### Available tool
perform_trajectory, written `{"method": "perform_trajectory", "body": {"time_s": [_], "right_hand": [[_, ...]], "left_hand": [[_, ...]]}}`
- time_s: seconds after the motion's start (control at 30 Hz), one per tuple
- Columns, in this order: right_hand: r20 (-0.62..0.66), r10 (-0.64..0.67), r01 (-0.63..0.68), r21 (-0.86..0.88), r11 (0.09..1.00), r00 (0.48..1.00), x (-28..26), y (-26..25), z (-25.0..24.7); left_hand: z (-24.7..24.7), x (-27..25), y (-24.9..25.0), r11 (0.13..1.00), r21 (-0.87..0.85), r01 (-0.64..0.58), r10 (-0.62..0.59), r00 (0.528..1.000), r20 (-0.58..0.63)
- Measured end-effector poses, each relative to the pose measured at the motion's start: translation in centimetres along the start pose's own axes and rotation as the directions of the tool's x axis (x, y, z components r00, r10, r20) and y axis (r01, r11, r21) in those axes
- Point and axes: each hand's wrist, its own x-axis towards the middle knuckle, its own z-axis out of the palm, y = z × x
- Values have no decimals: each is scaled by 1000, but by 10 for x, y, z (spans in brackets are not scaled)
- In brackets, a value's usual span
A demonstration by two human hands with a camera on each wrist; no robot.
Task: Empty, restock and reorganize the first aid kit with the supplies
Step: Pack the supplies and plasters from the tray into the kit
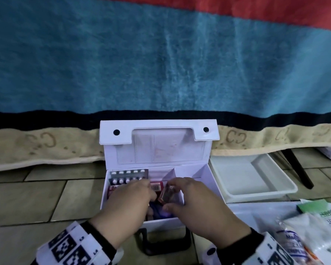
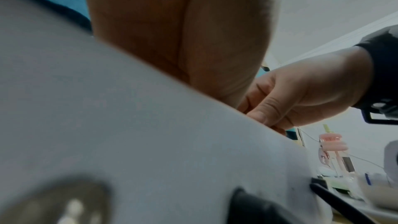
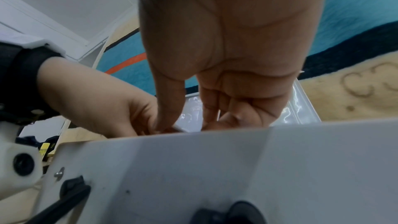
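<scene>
Both hands [image 1: 130,203] seemingly inside kit [image 1: 203,175]

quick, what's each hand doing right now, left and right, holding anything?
Left hand: fingers curled down into the first aid kit; what they grip is hidden.
Right hand: pinching a small foil-wrapped pack over the kit.

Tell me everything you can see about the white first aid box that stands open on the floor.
The white first aid box stands on the tiled floor, its lid upright against the blanket behind. The lid has two black snap buttons, a handle cut-out and a clear inner pocket. White dividers split the inside; the right compartment looks empty, while the left holds a blister pack and a pink carton. A black handle sits on the front wall. The left hand and the right hand reach inside.
</scene>
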Motion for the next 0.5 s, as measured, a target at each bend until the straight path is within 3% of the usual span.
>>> {"method": "perform_trajectory", "body": {"time_s": [0.27,0.43,0.5], "right_hand": [[-3,-8,9,84,996,1000,2,2,-3],[-3,-17,17,87,996,1000,1,3,-8],[-10,-18,19,88,996,1000,0,3,-9]], "left_hand": [[1,0,3,995,-100,28,-36,996,-77],[4,0,9,1000,-24,14,-17,989,-150],[5,3,7,996,-83,21,-32,989,-141]]}}
